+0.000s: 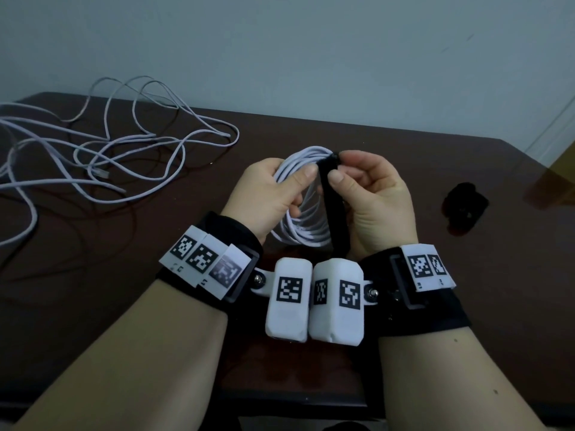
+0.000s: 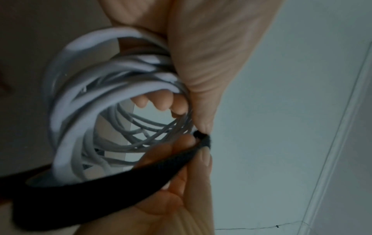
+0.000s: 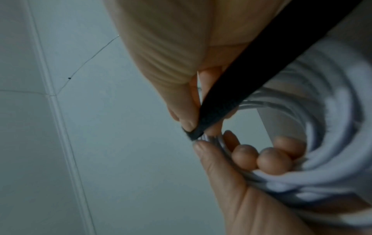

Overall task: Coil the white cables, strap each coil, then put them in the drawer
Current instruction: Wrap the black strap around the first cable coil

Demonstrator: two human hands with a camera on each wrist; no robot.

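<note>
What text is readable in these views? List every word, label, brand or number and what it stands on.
None can be read.
Wrist bands: square black-and-white coded markers, no letters; small marks beneath them too tiny to read.
White camera housings: coded markers only.
Coiled white cable: faint print on the jacket, too blurred to read.

A dark brown table (image 1: 389, 169) is seen against a pale wall. On its left part a loose white cable (image 1: 102, 157) is spread in tangled loops; a small black bundle (image 1: 465, 208) is laid near the right edge.
</note>
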